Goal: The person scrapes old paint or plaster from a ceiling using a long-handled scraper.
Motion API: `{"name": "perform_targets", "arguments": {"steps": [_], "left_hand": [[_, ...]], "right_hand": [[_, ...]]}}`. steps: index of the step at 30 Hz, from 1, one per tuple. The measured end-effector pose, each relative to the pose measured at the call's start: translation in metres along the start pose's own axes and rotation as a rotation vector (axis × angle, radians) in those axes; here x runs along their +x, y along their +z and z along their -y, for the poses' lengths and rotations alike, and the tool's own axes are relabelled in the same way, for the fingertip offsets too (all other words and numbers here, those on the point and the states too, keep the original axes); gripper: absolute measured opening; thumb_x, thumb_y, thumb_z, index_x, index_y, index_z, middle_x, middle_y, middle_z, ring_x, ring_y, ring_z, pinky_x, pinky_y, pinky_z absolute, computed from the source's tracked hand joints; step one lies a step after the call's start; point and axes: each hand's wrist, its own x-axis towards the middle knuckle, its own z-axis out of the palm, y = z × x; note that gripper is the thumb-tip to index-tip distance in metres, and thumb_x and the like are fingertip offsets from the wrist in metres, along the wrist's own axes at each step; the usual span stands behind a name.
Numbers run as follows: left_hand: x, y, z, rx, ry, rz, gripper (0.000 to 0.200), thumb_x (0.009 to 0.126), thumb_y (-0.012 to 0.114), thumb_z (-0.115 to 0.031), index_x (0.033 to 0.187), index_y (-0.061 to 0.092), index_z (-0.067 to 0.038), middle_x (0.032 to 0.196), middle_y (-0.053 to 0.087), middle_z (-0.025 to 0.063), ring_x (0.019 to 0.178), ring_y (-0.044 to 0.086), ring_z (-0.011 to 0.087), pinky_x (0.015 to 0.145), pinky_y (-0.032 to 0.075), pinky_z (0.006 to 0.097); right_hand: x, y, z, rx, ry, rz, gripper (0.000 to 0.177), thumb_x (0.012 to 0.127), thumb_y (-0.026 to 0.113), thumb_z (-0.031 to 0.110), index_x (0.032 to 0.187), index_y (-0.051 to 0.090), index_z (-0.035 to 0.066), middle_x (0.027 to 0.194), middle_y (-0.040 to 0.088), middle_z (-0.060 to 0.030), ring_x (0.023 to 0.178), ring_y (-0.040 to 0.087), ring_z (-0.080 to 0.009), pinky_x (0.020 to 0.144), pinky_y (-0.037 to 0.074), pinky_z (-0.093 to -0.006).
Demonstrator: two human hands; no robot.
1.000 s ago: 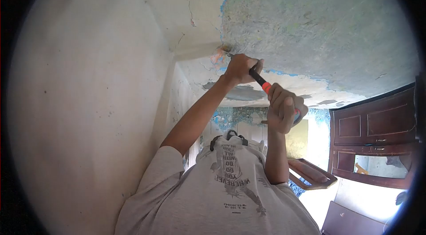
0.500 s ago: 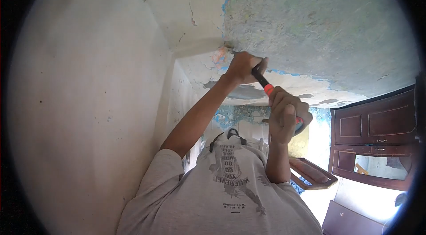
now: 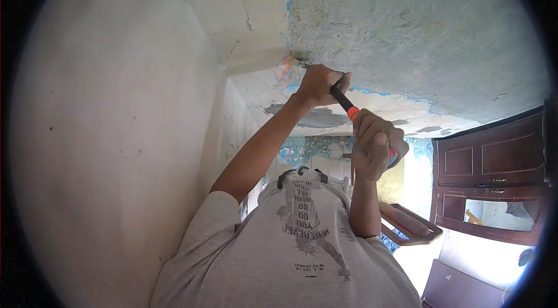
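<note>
In the head view, the left hand (image 3: 318, 83) is closed around the front of a hand tool (image 3: 344, 103) with a black shaft and an orange handle. It sits right at the rough, blue-grey scraped plaster surface (image 3: 407, 23). The tool's tip is mostly hidden beyond the left knuckles, where the scraped patch meets cracked white paint (image 3: 244, 5). The right hand (image 3: 374, 148) is fisted around the orange handle end, just behind and below the left. Below both arms is a grey printed T-shirt (image 3: 302, 250). A dark wooden cabinet (image 3: 494, 162) stands well to the right of the right hand.
</note>
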Motion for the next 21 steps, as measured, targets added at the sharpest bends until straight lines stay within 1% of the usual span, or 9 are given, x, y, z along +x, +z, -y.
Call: {"name": "perform_targets", "arguments": {"steps": [1,4,5,7,9,10,15,18,21], "left_hand": [[0.0,0.001,-0.002,0.002,0.013,-0.013,0.045,0.094,0.065,-0.024,0.055,0.056,-0.005,0.05,0.051,0.0152,0.047,0.055,0.0381,0.049,0.045,0.0445],[0.002,-0.005,-0.014,-0.016,-0.078,0.07,0.043,0.094,0.065,-0.024,0.056,0.058,-0.005,0.05,0.052,0.0156,0.048,0.055,0.0387,0.049,0.045,0.0449],[0.003,-0.005,-0.012,-0.027,-0.06,0.048,0.043,0.094,0.065,-0.024,0.056,0.058,-0.005,0.051,0.052,0.0158,0.048,0.056,0.0388,0.049,0.045,0.0451],[-0.002,-0.003,0.0,-0.043,-0.031,0.007,0.043,0.094,0.065,-0.024,0.056,0.059,-0.005,0.051,0.053,0.0162,0.049,0.056,0.039,0.05,0.045,0.0455],[-0.027,0.004,0.028,0.0,-0.104,0.064,0.042,0.095,0.065,-0.023,0.057,0.059,-0.005,0.052,0.053,0.017,0.049,0.056,0.0389,0.05,0.045,0.046],[-0.03,0.001,0.03,0.023,-0.136,0.093,0.042,0.095,0.065,-0.023,0.057,0.059,-0.005,0.052,0.053,0.0174,0.048,0.056,0.0389,0.05,0.044,0.0462],[-0.012,-0.005,0.007,-0.1,-0.11,0.035,0.043,0.094,0.066,-0.022,0.056,0.057,-0.005,0.051,0.052,0.0172,0.047,0.054,0.0384,0.048,0.043,0.0451],[-0.014,-0.006,0.01,-0.091,-0.098,-0.014,0.042,0.094,0.066,-0.021,0.056,0.057,-0.005,0.051,0.052,0.0164,0.047,0.054,0.0377,0.048,0.042,0.0446],[-0.028,0.0,0.024,-0.026,-0.122,0.048,0.042,0.094,0.066,-0.02,0.056,0.057,-0.005,0.051,0.052,0.0164,0.046,0.053,0.0379,0.047,0.042,0.0445]], "right_hand": [[-0.001,-0.002,0.002,0.002,0.009,-0.011,0.039,0.093,0.052,0.005,0.055,0.043,0.002,0.048,0.041,-0.0042,0.043,0.04,-0.0156,0.045,0.038,-0.0329],[0.003,0.001,0.01,0.011,0.0,0.006,0.04,0.093,0.05,0.004,0.055,0.042,0.001,0.049,0.042,-0.0045,0.044,0.04,-0.0157,0.046,0.039,-0.0335],[0.004,0.001,0.009,0.004,0.01,0.015,0.04,0.094,0.05,0.003,0.055,0.041,0.001,0.049,0.042,-0.0044,0.044,0.04,-0.0157,0.046,0.039,-0.0336],[0.004,0.001,0.0,-0.005,0.036,0.032,0.04,0.094,0.05,0.002,0.055,0.041,0.001,0.05,0.043,-0.0044,0.044,0.039,-0.0157,0.046,0.039,-0.0338],[-0.01,-0.001,-0.026,0.018,0.061,0.015,0.041,0.094,0.05,0.002,0.055,0.041,0.001,0.05,0.043,-0.0046,0.045,0.039,-0.0156,0.046,0.039,-0.0333],[-0.012,0.001,-0.034,0.029,0.069,0.005,0.041,0.094,0.051,0.002,0.055,0.041,0.001,0.05,0.043,-0.0047,0.045,0.039,-0.0155,0.047,0.039,-0.0331],[0.001,0.016,-0.003,-0.031,0.066,0.019,0.042,0.095,0.052,0.002,0.054,0.041,0.001,0.05,0.042,-0.0044,0.044,0.039,-0.0156,0.046,0.04,-0.0324],[0.0,0.019,-0.014,-0.027,0.033,0.022,0.042,0.095,0.054,0.004,0.054,0.041,0.001,0.049,0.042,-0.0047,0.044,0.04,-0.0159,0.044,0.038,-0.0322],[-0.008,0.01,-0.03,0.005,0.077,0.007,0.041,0.094,0.054,0.004,0.055,0.042,0.001,0.05,0.042,-0.0044,0.043,0.041,-0.0163,0.043,0.038,-0.0323]]}}
